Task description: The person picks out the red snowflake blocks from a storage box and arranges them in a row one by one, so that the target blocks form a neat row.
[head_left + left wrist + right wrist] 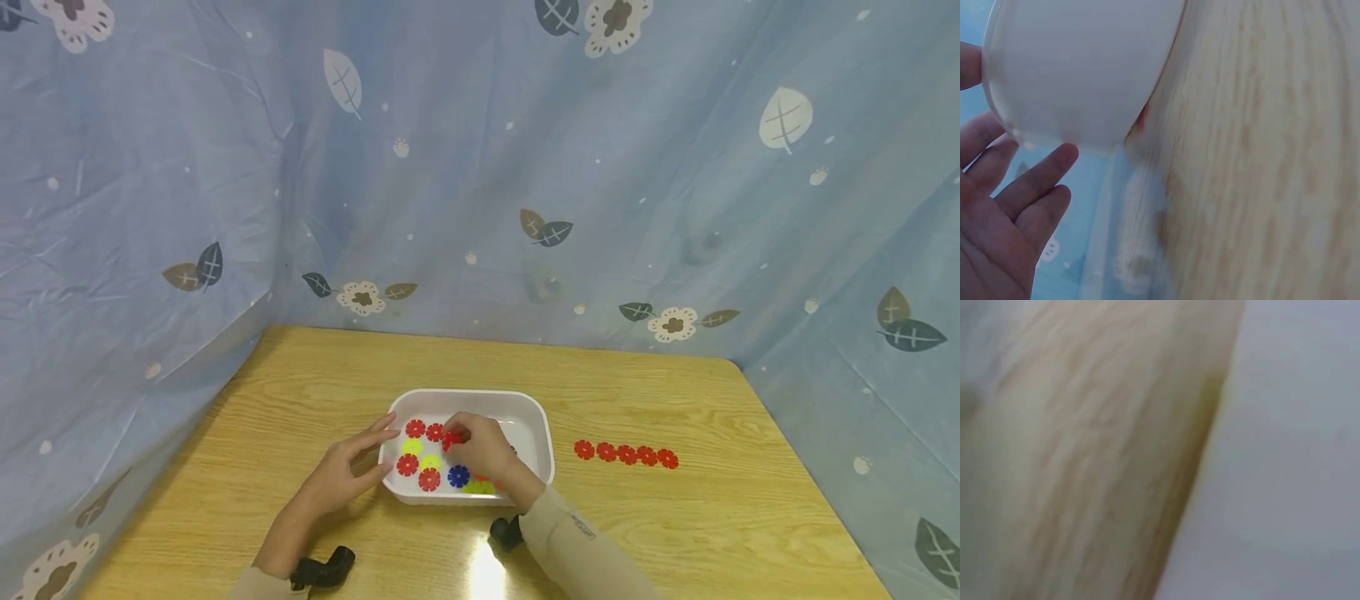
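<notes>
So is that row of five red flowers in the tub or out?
Out: the row lies on the table, beside the white tub.

You have 2 grips, left grip (337, 477) and right grip (482, 448), 2 black wrist devices (324, 570), 1 tabletop (720, 525) and 1 white tray (542, 442). On the bare wood you have 5 red row discs (627, 455). Inside the tray, count 4 loose red discs (407, 465), 1 pinched red disc (450, 442), 2 yellow discs (412, 448) and 1 blue disc (458, 476); your right arm partly hides further pieces (478, 487), whose number you cannot tell.
</notes>
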Motion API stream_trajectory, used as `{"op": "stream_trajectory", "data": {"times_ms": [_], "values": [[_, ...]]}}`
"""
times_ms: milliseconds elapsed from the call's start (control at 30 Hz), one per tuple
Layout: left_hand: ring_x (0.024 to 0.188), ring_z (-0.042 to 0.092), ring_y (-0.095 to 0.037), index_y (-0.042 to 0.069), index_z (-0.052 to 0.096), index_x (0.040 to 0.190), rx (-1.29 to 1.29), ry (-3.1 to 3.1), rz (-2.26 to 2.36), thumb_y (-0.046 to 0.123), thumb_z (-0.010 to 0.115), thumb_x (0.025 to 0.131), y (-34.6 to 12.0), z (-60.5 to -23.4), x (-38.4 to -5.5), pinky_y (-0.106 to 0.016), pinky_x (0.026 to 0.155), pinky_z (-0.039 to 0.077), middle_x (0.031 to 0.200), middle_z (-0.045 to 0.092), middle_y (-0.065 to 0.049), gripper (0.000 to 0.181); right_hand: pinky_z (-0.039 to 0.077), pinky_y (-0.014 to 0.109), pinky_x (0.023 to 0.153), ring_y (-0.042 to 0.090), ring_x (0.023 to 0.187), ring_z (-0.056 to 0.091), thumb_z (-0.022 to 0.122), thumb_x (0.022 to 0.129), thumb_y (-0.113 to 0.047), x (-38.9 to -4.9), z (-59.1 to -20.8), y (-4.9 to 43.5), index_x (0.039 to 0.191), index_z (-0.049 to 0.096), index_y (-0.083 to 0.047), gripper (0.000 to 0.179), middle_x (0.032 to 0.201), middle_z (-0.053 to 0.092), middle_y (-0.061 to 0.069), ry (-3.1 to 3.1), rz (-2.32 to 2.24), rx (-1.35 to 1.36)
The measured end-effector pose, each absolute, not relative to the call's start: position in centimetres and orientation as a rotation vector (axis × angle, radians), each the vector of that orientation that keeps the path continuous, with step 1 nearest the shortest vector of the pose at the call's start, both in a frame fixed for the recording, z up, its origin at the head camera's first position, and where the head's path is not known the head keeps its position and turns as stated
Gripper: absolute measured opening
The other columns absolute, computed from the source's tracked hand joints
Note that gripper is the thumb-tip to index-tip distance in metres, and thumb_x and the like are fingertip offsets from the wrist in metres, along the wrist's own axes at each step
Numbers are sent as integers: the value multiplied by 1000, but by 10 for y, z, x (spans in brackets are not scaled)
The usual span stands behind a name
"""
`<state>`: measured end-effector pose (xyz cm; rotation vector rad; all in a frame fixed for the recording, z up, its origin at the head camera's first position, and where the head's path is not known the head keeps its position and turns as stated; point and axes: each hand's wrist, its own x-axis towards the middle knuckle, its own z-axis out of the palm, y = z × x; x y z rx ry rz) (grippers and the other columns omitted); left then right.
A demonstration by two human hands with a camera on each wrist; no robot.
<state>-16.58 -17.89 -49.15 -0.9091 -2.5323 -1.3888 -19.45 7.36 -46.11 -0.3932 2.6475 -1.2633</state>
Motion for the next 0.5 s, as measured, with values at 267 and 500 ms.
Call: {"op": "stream_trajectory", "data": {"times_ms": [267,500], "values": [[132,40,-39,1,56,128,-937,-2501,-1416,11,64,90,-177,-491,-165,-16,105,33,148,39,-18,41,53,26,77,16,88,59,67,85,-6,-191,-456,92,105,68,-5,20,101,68,4,2555,-1474,-432],[133,39,-37,3,57,129,-901,-2533,-1408,12,64,90,-178,-491,-165,-17,106,33,149,39,-14,41,50,17,69,15,84,58,66,85,-3,-181,-445,120,111,65,2,26,102,68,15,2468,-1681,-403]]}}
